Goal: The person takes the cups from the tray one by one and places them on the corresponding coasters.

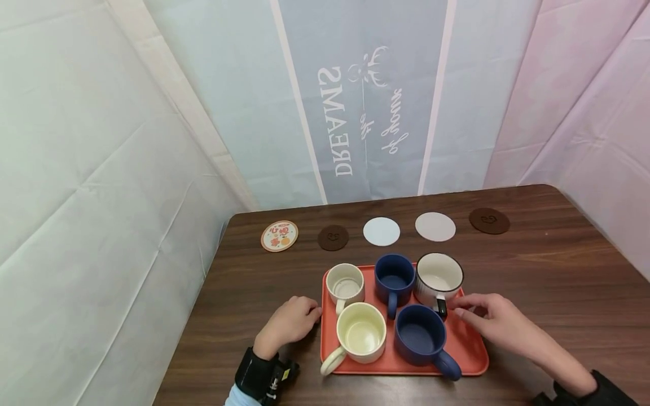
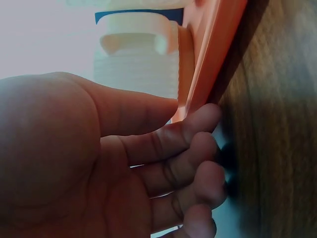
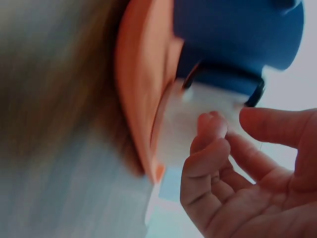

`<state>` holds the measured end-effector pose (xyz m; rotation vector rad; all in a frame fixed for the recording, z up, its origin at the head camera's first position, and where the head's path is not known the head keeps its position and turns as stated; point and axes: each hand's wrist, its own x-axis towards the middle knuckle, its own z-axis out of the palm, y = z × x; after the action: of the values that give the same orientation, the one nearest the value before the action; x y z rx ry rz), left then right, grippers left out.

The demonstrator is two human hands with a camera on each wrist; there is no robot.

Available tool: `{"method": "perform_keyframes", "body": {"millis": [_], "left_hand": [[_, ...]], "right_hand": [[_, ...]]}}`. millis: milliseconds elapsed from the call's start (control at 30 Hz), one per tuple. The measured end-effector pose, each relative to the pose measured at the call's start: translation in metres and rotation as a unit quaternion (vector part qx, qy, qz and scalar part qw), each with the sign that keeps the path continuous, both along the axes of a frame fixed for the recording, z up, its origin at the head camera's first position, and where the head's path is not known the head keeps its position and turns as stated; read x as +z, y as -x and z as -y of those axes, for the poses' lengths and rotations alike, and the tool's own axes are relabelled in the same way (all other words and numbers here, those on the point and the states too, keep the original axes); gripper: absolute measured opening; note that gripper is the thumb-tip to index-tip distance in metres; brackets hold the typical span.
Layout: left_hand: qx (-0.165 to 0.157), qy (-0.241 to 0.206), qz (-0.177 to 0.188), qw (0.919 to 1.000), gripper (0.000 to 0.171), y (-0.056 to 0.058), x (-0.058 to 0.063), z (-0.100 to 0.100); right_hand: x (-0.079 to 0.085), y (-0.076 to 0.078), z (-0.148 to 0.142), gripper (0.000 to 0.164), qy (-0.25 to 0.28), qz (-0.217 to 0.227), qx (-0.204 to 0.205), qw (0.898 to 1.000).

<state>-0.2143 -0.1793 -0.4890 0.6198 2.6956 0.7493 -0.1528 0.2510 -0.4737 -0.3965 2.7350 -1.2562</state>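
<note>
A red tray (image 1: 466,352) carries several mugs. At its left edge, my left hand (image 1: 290,320) rests with loosely bent fingers; in the left wrist view the thumb and index fingertips are close to the tray rim (image 2: 200,74). My right hand (image 1: 500,322) is over the tray's right side, beside the white mug (image 1: 439,273) with a black rim and black handle. Its fingers are loosely bent, apart from the handle (image 3: 228,69) in the right wrist view. Also on the tray are a small cream mug (image 1: 345,283), a pale yellow mug (image 1: 361,332) and two dark blue mugs (image 1: 394,276).
Along the far side of the brown table (image 1: 244,270) lie a patterned round coaster (image 1: 279,235), two dark brown coasters (image 1: 333,238) and two white ones (image 1: 382,232). Pale printed curtains (image 1: 376,113) hang behind the table and at its sides.
</note>
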Motion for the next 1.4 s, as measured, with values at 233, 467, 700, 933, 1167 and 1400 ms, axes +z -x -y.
{"method": "perform_keyframes", "body": {"millis": [233,467,700,933,1167,1400], "left_hand": [[0.011,-0.016,0.010,0.9998,0.039,-0.002,-0.005,-0.003],[0.017,-0.026,0.007,0.9995,0.036,-0.004,-0.008,-0.006],[0.018,-0.027,0.006,0.9995,0.035,-0.004,-0.009,-0.005],[0.023,-0.028,0.009,0.9993,0.035,-0.004,-0.012,-0.005],[0.029,-0.029,0.014,0.9991,0.035,-0.005,-0.012,-0.005],[0.030,-0.029,0.026,0.9988,0.032,-0.005,-0.011,-0.005]], "right_hand": [[0.000,-0.003,0.010,0.035,0.141,0.117,-0.002,0.983],[-0.004,-0.003,0.016,0.030,0.194,0.148,-0.001,0.970],[-0.006,-0.005,0.021,0.032,0.221,0.182,-0.014,0.958],[-0.005,-0.010,0.027,0.035,0.225,0.190,-0.063,0.954],[-0.004,-0.014,0.030,0.033,0.231,0.174,-0.104,0.952],[-0.004,-0.015,0.031,0.031,0.239,0.172,-0.113,0.949]]}}
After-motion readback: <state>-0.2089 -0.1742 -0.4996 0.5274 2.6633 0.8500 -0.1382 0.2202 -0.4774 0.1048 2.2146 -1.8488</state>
